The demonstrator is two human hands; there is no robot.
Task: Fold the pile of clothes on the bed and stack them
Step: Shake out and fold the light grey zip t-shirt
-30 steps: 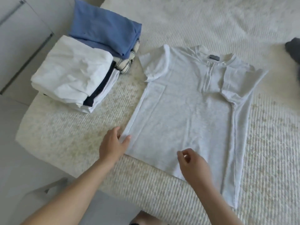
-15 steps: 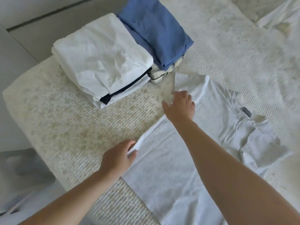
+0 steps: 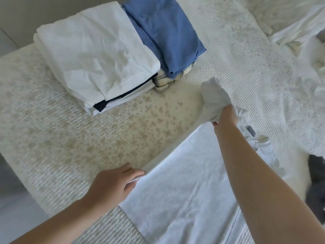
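A light grey T-shirt [image 3: 186, 196] lies flat on the bed [image 3: 88, 141], its left side folded in. My left hand [image 3: 112, 185] pinches the shirt's lower left corner at the hem. My right hand [image 3: 226, 117] grips the left sleeve and shoulder and lifts them off the bed; its fingers are mostly hidden in the cloth. At the back left stand two stacks of folded clothes: one topped by a white garment [image 3: 95, 55], the other by a blue garment [image 3: 163, 32].
The bed's left edge drops to the floor [image 3: 10, 208] close to my left arm. Rumpled white bedding or clothing [image 3: 302, 55] lies at the far right. A dark grey garment [image 3: 316, 182] shows at the right edge.
My right hand has closed on the sleeve and raised it off the bed. My left hand stays at the hem corner. The view has shifted closer and leftward.
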